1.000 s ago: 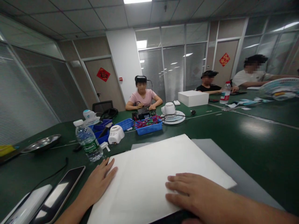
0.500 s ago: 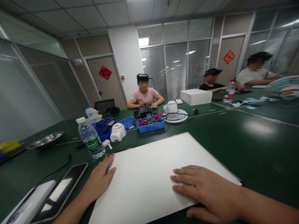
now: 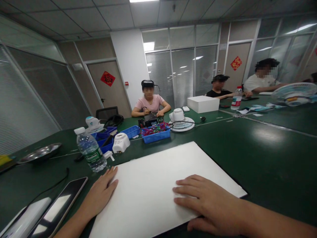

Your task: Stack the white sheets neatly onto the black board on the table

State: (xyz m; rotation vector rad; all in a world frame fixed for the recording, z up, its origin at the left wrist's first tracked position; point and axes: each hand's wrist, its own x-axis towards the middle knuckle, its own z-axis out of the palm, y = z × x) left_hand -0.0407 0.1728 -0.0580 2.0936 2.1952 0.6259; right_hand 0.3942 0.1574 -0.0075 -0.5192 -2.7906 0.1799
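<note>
A large white sheet or board (image 3: pixel 148 185) lies flat in front of me, with a dark edge showing along its right and near sides. My left hand (image 3: pixel 102 190) rests on its left edge, fingers stretched out. Across the near right part of the sheet lies my right hand (image 3: pixel 205 205), fingers extended on the white surface and the thumb below the near edge. Neither hand grips anything. Beyond my left hand stands a clear water bottle (image 3: pixel 92 155) with a green label. A smartphone (image 3: pixel 59 208) lies left of my left forearm.
Beside the phone is a white device (image 3: pixel 32 216) with a black cable. Farther off are a metal tray (image 3: pixel 41 153), a white fan housing (image 3: pixel 121 142), a blue bin (image 3: pixel 156 136) of wires, a fan (image 3: pixel 182 122) and a white box (image 3: pixel 203 104). A person (image 3: pixel 151 104) sits opposite; two more sit right.
The whole view has shifted slightly, so things appear a little farther left. Both hands stay on the white sheet in much the same pose.
</note>
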